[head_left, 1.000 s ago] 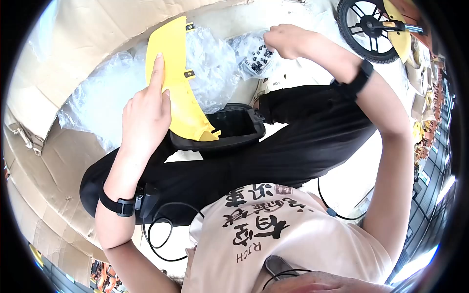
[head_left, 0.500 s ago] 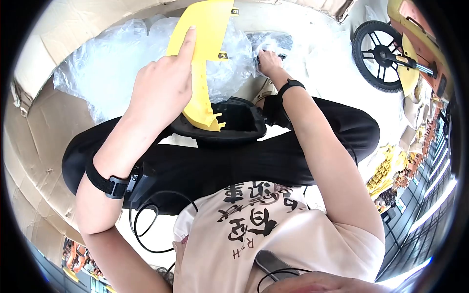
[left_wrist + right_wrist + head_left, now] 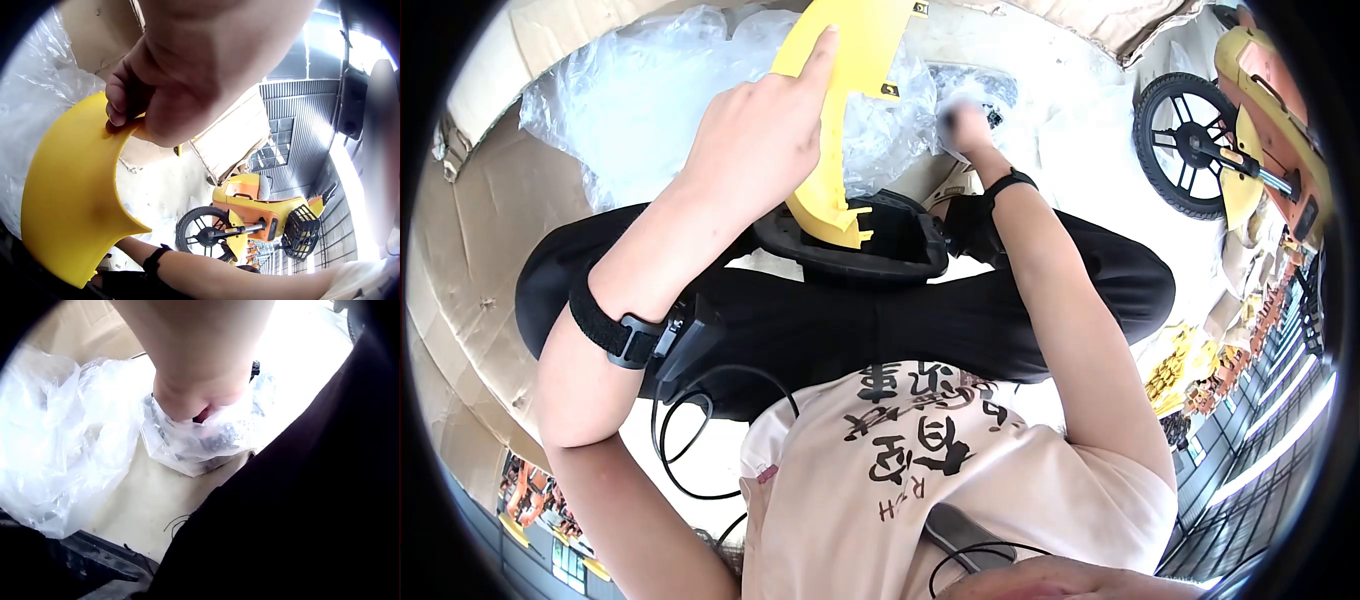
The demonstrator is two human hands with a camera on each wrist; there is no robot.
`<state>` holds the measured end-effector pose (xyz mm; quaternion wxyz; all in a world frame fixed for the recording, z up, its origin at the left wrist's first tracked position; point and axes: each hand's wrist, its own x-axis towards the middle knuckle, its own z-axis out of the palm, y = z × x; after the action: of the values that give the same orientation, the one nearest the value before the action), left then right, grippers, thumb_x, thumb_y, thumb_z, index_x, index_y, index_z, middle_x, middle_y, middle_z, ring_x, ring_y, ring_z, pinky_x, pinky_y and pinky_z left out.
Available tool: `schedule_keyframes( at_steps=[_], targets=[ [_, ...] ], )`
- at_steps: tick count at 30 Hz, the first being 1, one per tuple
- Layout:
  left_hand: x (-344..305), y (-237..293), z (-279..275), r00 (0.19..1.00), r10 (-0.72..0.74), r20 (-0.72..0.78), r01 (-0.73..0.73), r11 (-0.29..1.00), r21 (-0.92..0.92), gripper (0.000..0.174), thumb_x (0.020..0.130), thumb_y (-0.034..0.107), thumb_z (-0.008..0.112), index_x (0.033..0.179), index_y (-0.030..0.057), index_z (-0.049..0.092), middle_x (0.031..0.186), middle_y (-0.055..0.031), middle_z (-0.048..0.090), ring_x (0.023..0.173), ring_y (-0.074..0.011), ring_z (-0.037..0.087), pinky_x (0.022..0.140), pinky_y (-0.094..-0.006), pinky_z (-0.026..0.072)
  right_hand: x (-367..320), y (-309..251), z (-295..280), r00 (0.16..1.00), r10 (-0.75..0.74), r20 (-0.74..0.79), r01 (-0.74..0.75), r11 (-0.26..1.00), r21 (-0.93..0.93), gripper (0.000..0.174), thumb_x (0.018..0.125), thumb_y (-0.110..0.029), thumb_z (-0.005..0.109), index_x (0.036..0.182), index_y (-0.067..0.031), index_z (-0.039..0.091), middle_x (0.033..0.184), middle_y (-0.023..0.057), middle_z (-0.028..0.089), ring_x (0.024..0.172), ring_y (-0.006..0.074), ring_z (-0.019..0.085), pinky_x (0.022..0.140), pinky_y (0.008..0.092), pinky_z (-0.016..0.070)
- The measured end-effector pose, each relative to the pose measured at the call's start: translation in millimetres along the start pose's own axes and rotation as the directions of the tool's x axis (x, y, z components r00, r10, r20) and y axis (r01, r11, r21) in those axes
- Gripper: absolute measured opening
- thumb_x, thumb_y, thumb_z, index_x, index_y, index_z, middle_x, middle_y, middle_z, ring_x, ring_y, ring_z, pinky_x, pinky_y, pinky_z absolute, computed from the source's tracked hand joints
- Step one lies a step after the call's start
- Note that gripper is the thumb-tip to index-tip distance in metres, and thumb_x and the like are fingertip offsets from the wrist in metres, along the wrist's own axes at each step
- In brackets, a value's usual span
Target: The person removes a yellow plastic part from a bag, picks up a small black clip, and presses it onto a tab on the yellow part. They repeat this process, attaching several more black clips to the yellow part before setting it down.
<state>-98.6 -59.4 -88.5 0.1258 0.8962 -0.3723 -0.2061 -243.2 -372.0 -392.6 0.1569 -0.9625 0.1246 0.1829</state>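
A curved yellow panel [image 3: 825,190] is gripped by my left hand [image 3: 752,140], whose index finger lies straight along its face. In the left wrist view, other fingers of the left hand [image 3: 181,81] curl at the edge of the panel [image 3: 72,187]. My right hand [image 3: 971,130] reaches into a small clear bag [image 3: 1002,86] of little black parts. The right wrist view shows the right hand [image 3: 197,378] down in the bag [image 3: 181,457], its fingertips mostly hidden, so what it holds is unclear. Below the panel's lower end sits a black tub [image 3: 800,250].
Crumpled clear plastic [image 3: 635,110] lies to the left and behind the panel, by cardboard [image 3: 480,240]. A black-tyred wheel [image 3: 1190,147] on an orange and yellow vehicle [image 3: 1260,75] stands at the right. Black-trousered legs [image 3: 840,325] surround the near side of the tub.
In the head view, the right hand has gone from above the small bag down into it. The yellow panel and left hand have shifted up and right, the index finger still straight.
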Motion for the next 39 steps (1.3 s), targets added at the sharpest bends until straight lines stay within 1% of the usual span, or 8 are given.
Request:
schedule_keyframes(
  at_steps=[7,10,23,30,32,33,35,39],
  targets=[
    [1.5,-0.8,-2.1,1.0,-0.014,-0.002,0.014,1.0,0.001,0.071,0.091,0.009,0.06,0.154,0.0137,0.028,0.079,-0.0186,0.066,0.071,-0.0365,0.066,0.068,-0.045,0.0531,7.7,16.8,-24.3,0.913,0.385,0.137,-0.397,0.915,0.075,0.03,0.084,-0.021,0.071,0.106,-0.0008,0.069,0.107,0.0164,0.07,0.102,0.0313,0.068,0.083,0.0405,0.0569],
    [0.8,-2.8,-0.5,1.0,-0.016,-0.006,0.016,1.0,0.009,0.071,0.09,0.008,0.06,0.154,0.0131,0.028,0.08,-0.0182,0.066,0.071,-0.0353,0.066,0.067,-0.0444,0.0534,11.4,21.9,-28.4,0.7,0.539,0.469,-0.527,-0.053,0.848,0.018,0.091,0.003,0.055,0.106,0.0016,0.066,0.101,0.0119,0.068,0.095,0.024,0.068,0.068,0.0263,0.0625],
    [0.4,-4.2,-1.2,1.0,-0.009,-0.02,0.009,1.0,0.012,0.068,0.091,0.009,0.058,0.153,0.0123,0.03,0.084,-0.0185,0.067,0.074,-0.035,0.066,0.069,-0.0444,0.0537,6.6,33.6,-38.2,0.879,0.251,0.406,-0.149,-0.664,0.733,0.017,0.094,-0.011,0.045,0.1,-0.0042,0.059,0.102,0.0142,0.061,0.097,0.0304,0.058,0.086,0.0474,0.0511],
    [0.7,-4.2,-1.5,0.999,0.0,-0.041,0.002,1.0,0.026,0.067,0.092,0.011,0.058,0.153,0.0126,0.031,0.086,-0.0188,0.067,0.075,-0.0355,0.067,0.07,-0.0442,0.0541,13.4,60.5,-27.8,0.884,0.035,0.466,-0.336,-0.645,0.686,0.016,0.098,-0.021,0.052,0.099,-0.0057,0.057,0.088,0.0096,0.06,0.072,0.0197,0.054,0.06,0.0338,0.0461],
    [1.7,-3.8,-1.3,0.999,-0.01,-0.037,0.011,1.0,0.017,0.064,0.093,0.012,0.058,0.151,0.01,0.032,0.086,-0.0191,0.067,0.077,-0.0358,0.067,0.07,-0.0447,0.0541,21.5,68.2,-24.4,0.678,0.159,0.718,-0.723,-0.036,0.69,0.023,0.098,-0.029,0.059,0.095,-0.0064,0.063,0.073,0.0037,0.056,0.054,0.0139,0.044,0.046,0.0294,0.0349],
    [1.8,-3.8,-1.4,0.999,-0.015,-0.032,0.016,1.0,0.006,0.062,0.093,0.013,0.058,0.15,0.0074,0.032,0.086,-0.0194,0.067,0.079,-0.0362,0.067,0.07,-0.0452,0.054,19.4,53.6,-38.7,0.678,0.156,0.719,-0.723,-0.037,0.69,0.023,0.098,-0.029,0.059,0.095,-0.0064,0.063,0.073,0.0037,0.056,0.054,0.0139,0.044,0.046,0.0294,0.0349],
    [3.2,-3.4,-4.2,0.999,-0.034,0.007,0.034,0.999,0.003,0.057,0.094,0.014,0.058,0.145,0.0046,0.034,0.085,-0.0197,0.067,0.08,-0.037,0.067,0.071,-0.0459,0.0536,14.2,-3.7,-97.2,0.547,0.171,0.82,-0.633,0.725,0.271,0.03,0.097,-0.034,0.059,0.089,-0.0066,0.068,0.063,-0.0023,0.047,0.05,0.009,0.038,0.044,0.0254,0.0289],
    [3.5,-6.9,-3.7,0.998,-0.056,0.034,0.057,0.998,-0.035,0.044,0.096,0.017,0.058,0.131,-0.0002,0.039,0.084,-0.02,0.068,0.085,-0.0395,0.067,0.075,-0.0477,0.0522,3.7,-68.5,-160.0,0.457,0.067,0.887,-0.222,0.974,0.041,0.032,0.093,-0.036,0.065,0.086,-0.0055,0.071,0.062,-0.0019,0.049,0.05,0.0107,0.043,0.044,0.0279,0.0349]
  ],
)
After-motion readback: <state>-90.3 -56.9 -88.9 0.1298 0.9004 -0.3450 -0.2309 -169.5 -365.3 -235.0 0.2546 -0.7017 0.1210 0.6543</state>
